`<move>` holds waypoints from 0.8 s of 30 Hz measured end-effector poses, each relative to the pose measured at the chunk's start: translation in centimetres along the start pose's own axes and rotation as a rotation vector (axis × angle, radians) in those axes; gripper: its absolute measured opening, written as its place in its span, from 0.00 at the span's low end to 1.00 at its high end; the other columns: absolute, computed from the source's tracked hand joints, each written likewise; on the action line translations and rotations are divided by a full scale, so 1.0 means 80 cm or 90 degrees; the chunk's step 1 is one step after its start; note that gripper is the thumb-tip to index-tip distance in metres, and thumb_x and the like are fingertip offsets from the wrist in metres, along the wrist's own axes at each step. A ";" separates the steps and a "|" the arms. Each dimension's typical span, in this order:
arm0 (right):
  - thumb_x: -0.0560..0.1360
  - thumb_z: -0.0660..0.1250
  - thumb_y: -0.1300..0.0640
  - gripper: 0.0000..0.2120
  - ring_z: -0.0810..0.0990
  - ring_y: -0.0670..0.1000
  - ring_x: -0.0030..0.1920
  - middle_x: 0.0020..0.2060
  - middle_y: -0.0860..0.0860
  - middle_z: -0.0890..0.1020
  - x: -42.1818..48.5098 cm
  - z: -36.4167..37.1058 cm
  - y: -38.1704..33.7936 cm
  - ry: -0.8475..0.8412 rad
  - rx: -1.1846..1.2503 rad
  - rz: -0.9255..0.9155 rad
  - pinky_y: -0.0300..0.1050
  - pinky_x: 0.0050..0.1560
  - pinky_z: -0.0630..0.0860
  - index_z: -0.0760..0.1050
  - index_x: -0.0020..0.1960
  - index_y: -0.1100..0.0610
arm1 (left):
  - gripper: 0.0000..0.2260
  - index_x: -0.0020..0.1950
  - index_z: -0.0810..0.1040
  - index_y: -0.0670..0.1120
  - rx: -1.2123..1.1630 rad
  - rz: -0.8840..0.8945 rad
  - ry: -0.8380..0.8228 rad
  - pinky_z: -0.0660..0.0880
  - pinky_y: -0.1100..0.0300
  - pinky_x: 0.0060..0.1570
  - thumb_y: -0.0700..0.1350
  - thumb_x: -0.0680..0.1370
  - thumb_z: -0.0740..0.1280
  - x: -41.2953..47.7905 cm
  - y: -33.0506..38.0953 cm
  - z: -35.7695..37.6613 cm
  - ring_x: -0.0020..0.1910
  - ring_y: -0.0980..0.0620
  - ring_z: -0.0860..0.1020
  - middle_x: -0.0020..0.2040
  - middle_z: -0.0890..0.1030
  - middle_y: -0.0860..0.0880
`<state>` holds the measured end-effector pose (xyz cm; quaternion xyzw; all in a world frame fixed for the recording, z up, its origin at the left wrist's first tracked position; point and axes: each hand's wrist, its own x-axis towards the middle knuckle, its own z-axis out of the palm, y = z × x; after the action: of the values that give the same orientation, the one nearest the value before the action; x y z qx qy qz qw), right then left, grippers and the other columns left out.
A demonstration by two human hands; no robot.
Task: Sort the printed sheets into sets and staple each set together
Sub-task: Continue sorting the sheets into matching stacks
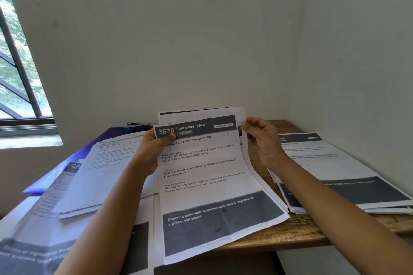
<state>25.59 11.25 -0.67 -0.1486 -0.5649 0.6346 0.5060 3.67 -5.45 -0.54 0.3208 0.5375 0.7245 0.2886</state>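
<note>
While left grip (154, 152) and right grip (261, 140) pinch the top of the printed sheet (205, 174), we judge sorting underway; next, file it with its set.

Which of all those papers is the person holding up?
The middle sheet headed 3638 Dressing Table: left hand and right hand hold its top corners, while the other piles lie flat.

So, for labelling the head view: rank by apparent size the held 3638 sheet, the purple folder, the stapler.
1. 3638 sheet, nearest.
2. purple folder, mostly covered.
3. stapler, smallest, though farthest back.
</note>
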 end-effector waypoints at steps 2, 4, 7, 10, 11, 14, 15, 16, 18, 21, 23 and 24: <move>0.61 0.76 0.58 0.15 0.83 0.51 0.45 0.41 0.52 0.85 -0.001 -0.001 0.000 -0.010 -0.001 -0.005 0.43 0.47 0.79 0.80 0.46 0.59 | 0.09 0.55 0.76 0.43 0.000 0.003 -0.001 0.82 0.53 0.35 0.33 0.77 0.66 0.000 0.000 0.000 0.39 0.47 0.84 0.46 0.84 0.44; 0.56 0.78 0.56 0.18 0.84 0.51 0.44 0.40 0.53 0.85 -0.001 0.000 0.000 -0.019 0.005 -0.009 0.42 0.45 0.80 0.79 0.44 0.59 | 0.09 0.55 0.76 0.43 -0.002 0.010 -0.005 0.82 0.53 0.35 0.33 0.77 0.66 -0.001 -0.001 0.001 0.39 0.48 0.84 0.45 0.84 0.44; 0.56 0.78 0.60 0.15 0.82 0.50 0.42 0.38 0.52 0.84 0.002 -0.001 0.002 -0.035 -0.007 -0.021 0.41 0.45 0.80 0.76 0.39 0.58 | 0.09 0.54 0.77 0.43 -0.007 0.019 -0.004 0.81 0.55 0.33 0.33 0.76 0.66 0.000 -0.001 0.001 0.37 0.48 0.84 0.42 0.85 0.46; 0.63 0.74 0.72 0.14 0.80 0.51 0.43 0.38 0.54 0.80 0.006 -0.003 0.005 -0.067 -0.042 -0.022 0.44 0.48 0.79 0.73 0.37 0.58 | 0.09 0.53 0.77 0.43 -0.011 0.021 0.007 0.81 0.54 0.33 0.33 0.76 0.67 0.000 -0.001 0.002 0.37 0.49 0.84 0.42 0.85 0.46; 0.62 0.74 0.73 0.14 0.80 0.50 0.43 0.38 0.53 0.81 0.006 -0.003 0.005 -0.086 -0.053 -0.018 0.43 0.47 0.79 0.73 0.38 0.58 | 0.09 0.53 0.77 0.44 -0.013 0.020 0.012 0.82 0.54 0.33 0.33 0.76 0.67 -0.001 -0.001 0.002 0.37 0.49 0.84 0.42 0.85 0.45; 0.62 0.73 0.75 0.16 0.81 0.48 0.40 0.35 0.49 0.82 0.003 -0.002 0.005 -0.142 -0.130 -0.035 0.41 0.45 0.79 0.73 0.41 0.58 | 0.09 0.53 0.77 0.44 -0.015 0.022 0.026 0.82 0.53 0.35 0.33 0.76 0.67 0.000 -0.001 0.000 0.38 0.48 0.84 0.45 0.84 0.43; 0.64 0.71 0.77 0.17 0.80 0.47 0.40 0.36 0.49 0.82 0.002 -0.001 0.004 -0.155 -0.162 -0.044 0.41 0.45 0.80 0.74 0.42 0.58 | 0.09 0.53 0.77 0.44 -0.014 0.022 0.028 0.82 0.52 0.36 0.33 0.76 0.67 -0.001 -0.001 0.000 0.39 0.47 0.84 0.47 0.84 0.42; 0.65 0.70 0.78 0.18 0.80 0.47 0.41 0.37 0.50 0.81 0.001 -0.001 0.005 -0.167 -0.191 -0.054 0.42 0.46 0.80 0.75 0.44 0.58 | 0.09 0.53 0.77 0.44 -0.013 0.022 0.027 0.83 0.52 0.36 0.33 0.76 0.67 -0.001 -0.001 0.000 0.40 0.47 0.84 0.48 0.83 0.42; 0.66 0.69 0.78 0.20 0.80 0.47 0.44 0.42 0.52 0.81 -0.003 -0.001 0.005 -0.195 -0.232 -0.065 0.41 0.46 0.79 0.77 0.48 0.56 | 0.09 0.53 0.77 0.45 -0.012 0.023 0.027 0.83 0.51 0.37 0.34 0.76 0.67 -0.001 -0.001 0.000 0.41 0.46 0.84 0.48 0.83 0.42; 0.68 0.72 0.72 0.18 0.81 0.48 0.49 0.50 0.55 0.81 -0.005 0.001 0.006 -0.221 -0.243 -0.057 0.41 0.48 0.80 0.77 0.52 0.55 | 0.09 0.53 0.77 0.45 -0.014 0.025 0.028 0.83 0.51 0.37 0.34 0.76 0.67 -0.002 0.000 0.001 0.41 0.47 0.84 0.48 0.84 0.43; 0.69 0.74 0.65 0.14 0.79 0.53 0.55 0.57 0.56 0.78 -0.003 0.002 0.011 -0.168 -0.255 -0.055 0.47 0.54 0.80 0.78 0.51 0.51 | 0.09 0.53 0.77 0.45 -0.017 0.029 0.024 0.83 0.52 0.37 0.34 0.76 0.67 -0.002 0.000 0.001 0.40 0.47 0.84 0.46 0.84 0.43; 0.70 0.74 0.63 0.13 0.77 0.54 0.56 0.60 0.54 0.75 0.000 0.002 0.012 -0.136 -0.268 -0.064 0.50 0.56 0.79 0.78 0.50 0.49 | 0.09 0.52 0.78 0.45 -0.019 0.032 0.021 0.82 0.52 0.36 0.34 0.76 0.67 -0.003 -0.001 0.001 0.39 0.47 0.84 0.45 0.84 0.44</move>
<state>25.03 11.30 -1.50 -0.1547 -0.7419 0.4890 0.4320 3.84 -5.57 -0.61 0.3176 0.5230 0.7448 0.2662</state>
